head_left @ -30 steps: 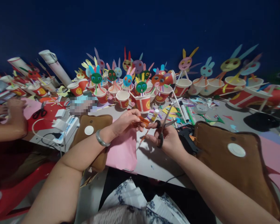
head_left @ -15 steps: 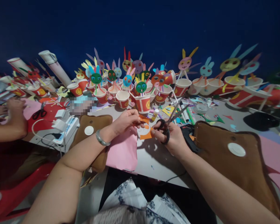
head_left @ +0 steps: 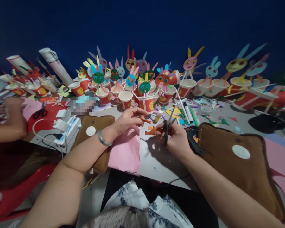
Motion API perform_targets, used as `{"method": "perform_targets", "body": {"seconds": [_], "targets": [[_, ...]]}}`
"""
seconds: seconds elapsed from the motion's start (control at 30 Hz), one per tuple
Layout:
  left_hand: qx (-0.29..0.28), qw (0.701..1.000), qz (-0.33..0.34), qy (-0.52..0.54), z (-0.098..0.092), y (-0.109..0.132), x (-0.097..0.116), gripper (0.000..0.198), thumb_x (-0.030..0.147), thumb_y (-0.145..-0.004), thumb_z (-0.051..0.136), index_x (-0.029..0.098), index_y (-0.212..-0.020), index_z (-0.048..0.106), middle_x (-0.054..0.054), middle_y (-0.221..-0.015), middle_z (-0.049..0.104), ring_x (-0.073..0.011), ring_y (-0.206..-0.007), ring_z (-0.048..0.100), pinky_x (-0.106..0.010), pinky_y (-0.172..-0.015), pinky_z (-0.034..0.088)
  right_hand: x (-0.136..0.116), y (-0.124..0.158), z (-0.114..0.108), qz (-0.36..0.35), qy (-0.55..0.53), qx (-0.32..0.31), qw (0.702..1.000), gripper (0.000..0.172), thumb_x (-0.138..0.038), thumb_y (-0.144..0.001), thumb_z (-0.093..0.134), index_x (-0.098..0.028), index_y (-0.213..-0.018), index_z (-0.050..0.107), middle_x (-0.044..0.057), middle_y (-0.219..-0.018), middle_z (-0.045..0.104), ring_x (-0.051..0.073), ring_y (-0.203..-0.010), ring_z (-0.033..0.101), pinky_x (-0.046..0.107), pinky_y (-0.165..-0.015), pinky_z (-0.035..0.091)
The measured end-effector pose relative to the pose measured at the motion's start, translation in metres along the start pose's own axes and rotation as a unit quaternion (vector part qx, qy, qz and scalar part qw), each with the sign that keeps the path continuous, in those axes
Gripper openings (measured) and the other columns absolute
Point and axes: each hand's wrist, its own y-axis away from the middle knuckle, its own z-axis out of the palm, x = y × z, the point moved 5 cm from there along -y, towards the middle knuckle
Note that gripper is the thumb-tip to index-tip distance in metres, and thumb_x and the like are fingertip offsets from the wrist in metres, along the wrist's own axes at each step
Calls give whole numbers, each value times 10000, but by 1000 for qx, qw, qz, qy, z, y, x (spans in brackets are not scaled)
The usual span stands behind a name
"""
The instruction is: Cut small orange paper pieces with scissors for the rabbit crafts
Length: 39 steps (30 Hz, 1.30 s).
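Observation:
My left hand (head_left: 131,119), with a bangle on the wrist, pinches a small orange paper piece (head_left: 146,121) between thumb and fingertips. Black-handled scissors (head_left: 169,122) are in my right hand (head_left: 177,137), their blades pointing up and away from the paper. The same hand's thumb and fingertips also hold an orange paper scrap (head_left: 152,130) with a curved cut edge. The two orange bits are close together but appear apart. Beneath my left hand, a pink paper sheet (head_left: 124,152) lies at the table's front edge.
Paper cups (head_left: 146,104) with paper rabbit faces line the back. A glue stick (head_left: 158,116), markers (head_left: 187,112) and scraps lie beyond my hands. Brown hot-water bags (head_left: 218,164) flank me. A power strip (head_left: 70,129) and another person's arm (head_left: 11,122) are left.
My hands have drawn slightly apart, and the orange paper now shows as two separate bits. The scissors have turned more upright in my right hand.

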Motion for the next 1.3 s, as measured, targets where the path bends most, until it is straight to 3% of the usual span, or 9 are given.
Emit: {"method": "perform_targets", "body": {"seconds": [0.17,0.4,0.77,0.97,1.23,1.3], "targets": [[-13,996,14,-89,5,-1,3,222,140,-654,717,124,-873,686,-18,-794,641,-84,-689,582,-211,-643,467,4,1,1,-20,13,5,1000,163,-222,-705,698,-202,-795,564,6,-723,602,131,-590,535,262,-551,451],[7,991,-9,-135,1,-2,0,188,274,-748,688,118,-807,600,2,-669,594,-71,-571,542,-184,-526,425,3,0,-1,-17,18,8,1000,162,-222,-698,696,-204,-754,544,6,-713,603,133,-600,545,256,-544,453],[70,995,-8,-72,-7,-2,2,130,259,-749,637,141,-778,591,27,-671,537,-58,-535,503,-186,-502,422,1,1,0,-52,144,13,988,110,-211,-741,626,-199,-708,522,8,-652,596,121,-525,482,257,-499,383],[101,991,26,-84,-11,-3,7,80,213,-727,630,134,-724,617,39,-596,508,-47,-534,436,-175,-505,358,13,0,4,3,85,-46,995,106,-239,-722,666,-176,-729,581,66,-742,680,192,-645,629,304,-586,495],[93,993,39,-65,-10,-4,4,101,222,-726,656,134,-771,638,47,-557,489,-45,-504,411,-180,-498,335,13,-4,0,-1,93,-20,995,57,-197,-726,628,-171,-773,610,60,-750,682,180,-642,628,288,-579,494],[97,993,41,-58,-10,-4,5,112,236,-732,661,136,-774,631,44,-567,494,-48,-515,420,-177,-496,343,12,-3,3,0,99,-44,994,66,-185,-720,625,-172,-785,626,54,-737,696,169,-607,617,274,-552,480]]}}
